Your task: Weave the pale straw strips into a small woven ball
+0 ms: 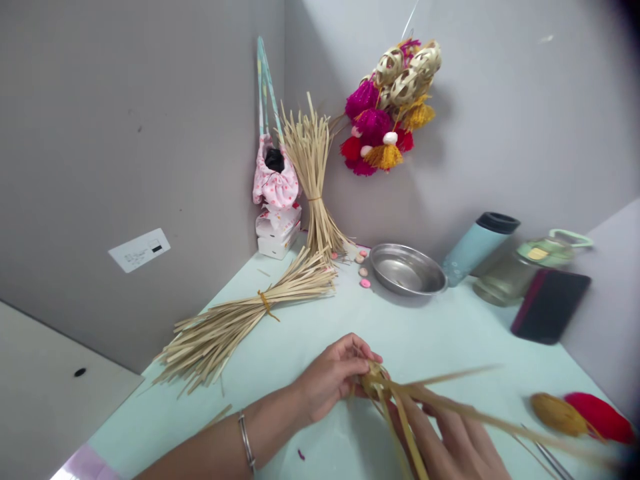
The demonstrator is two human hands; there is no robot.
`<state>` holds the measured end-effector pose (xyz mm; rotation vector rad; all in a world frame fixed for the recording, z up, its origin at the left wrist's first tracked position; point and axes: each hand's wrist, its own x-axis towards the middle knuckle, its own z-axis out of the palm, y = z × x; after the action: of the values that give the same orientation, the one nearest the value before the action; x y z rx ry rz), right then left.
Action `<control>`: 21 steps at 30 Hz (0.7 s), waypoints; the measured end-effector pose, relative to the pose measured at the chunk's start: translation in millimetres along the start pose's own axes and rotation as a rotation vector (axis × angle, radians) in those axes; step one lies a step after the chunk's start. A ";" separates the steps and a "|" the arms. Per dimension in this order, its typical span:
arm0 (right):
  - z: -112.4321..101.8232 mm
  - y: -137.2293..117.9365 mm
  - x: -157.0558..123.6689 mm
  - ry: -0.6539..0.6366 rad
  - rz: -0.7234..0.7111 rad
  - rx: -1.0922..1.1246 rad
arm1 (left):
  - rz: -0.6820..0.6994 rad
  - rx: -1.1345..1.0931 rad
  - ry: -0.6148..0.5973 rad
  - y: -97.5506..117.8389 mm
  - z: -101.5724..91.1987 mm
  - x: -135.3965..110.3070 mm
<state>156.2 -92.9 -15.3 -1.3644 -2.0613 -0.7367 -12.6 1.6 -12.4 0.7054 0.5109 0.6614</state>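
Observation:
My left hand (334, 377) pinches a small woven ball (375, 381) of yellowish plant strips between thumb and fingers. Several loose strips (411, 437) trail from the ball toward me and to the right. At the ball's right side is my right hand (450, 437), its fingers bent and partly covered by a long strip. The fingertips there are blurred; they appear to grip the ball where the strips leave it. A silver bangle (246, 440) circles my left wrist.
A tied strip bundle (240, 313) lies at left; another bundle (313, 180) stands behind. Farther back are a metal bowl (407, 270), blue tumbler (477, 250), green bottle (520, 267) and dark tablet-like object (550, 307). Yarn (557, 413) and scissors-like metal (553, 460) lie right. Tasselled balls (390, 107) hang above.

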 end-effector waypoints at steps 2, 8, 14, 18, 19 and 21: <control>-2.8 5.1 4.0 0.041 -0.087 -0.060 | -0.026 -0.020 -0.021 -0.3 -0.7 0.5; 0.6 18.2 12.3 0.122 -0.084 -0.039 | -0.096 -0.097 -0.086 -4.6 -1.8 2.7; 1.3 13.9 18.4 -0.003 -0.048 0.191 | -0.157 -0.112 -0.093 -10.0 -6.6 6.6; 4.0 19.0 25.3 -0.014 -0.089 0.236 | -0.160 -0.116 -0.089 -11.3 -9.0 8.0; 5.5 22.8 25.5 -0.053 -0.169 0.213 | -0.156 -0.117 -0.089 -11.7 -9.4 8.2; 9.1 31.6 23.7 -0.095 -0.237 0.185 | -0.151 -0.110 -0.095 -13.2 -10.4 8.8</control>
<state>176.5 -61.1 -0.5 -1.0847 -2.3294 -0.5689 -8.2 4.6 -30.6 0.5858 0.4319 0.5085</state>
